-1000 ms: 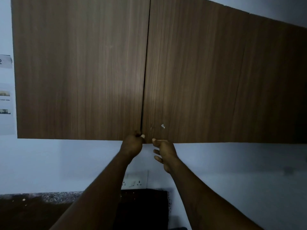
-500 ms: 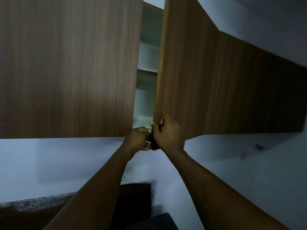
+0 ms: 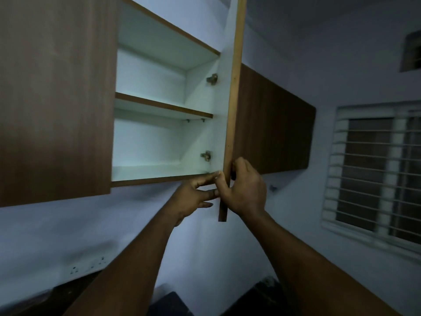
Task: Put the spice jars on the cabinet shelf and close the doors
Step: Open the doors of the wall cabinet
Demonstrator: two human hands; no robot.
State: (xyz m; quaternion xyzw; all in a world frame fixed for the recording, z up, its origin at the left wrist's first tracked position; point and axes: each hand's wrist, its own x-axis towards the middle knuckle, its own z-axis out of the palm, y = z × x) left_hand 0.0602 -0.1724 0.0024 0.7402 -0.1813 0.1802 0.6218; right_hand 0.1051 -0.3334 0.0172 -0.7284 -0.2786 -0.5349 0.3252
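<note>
A wooden wall cabinet hangs overhead. Its right door stands swung wide, seen edge-on. My right hand is shut on that door's lower edge. My left hand is just left of it, fingers spread, fingertips touching the door's inner face near the cabinet's bottom rim. The left door is closed. Inside, the white middle shelf and the bottom shelf hold nothing that I can see. No spice jars are in view.
A further closed cabinet door continues to the right. A barred window is on the right wall. A socket plate sits on the white wall above a dark counter at the bottom.
The right door has swung from closed to wide open with my right hand on its lower edge. My left hand followed to the right, its fingers now spread. The view turned right.
</note>
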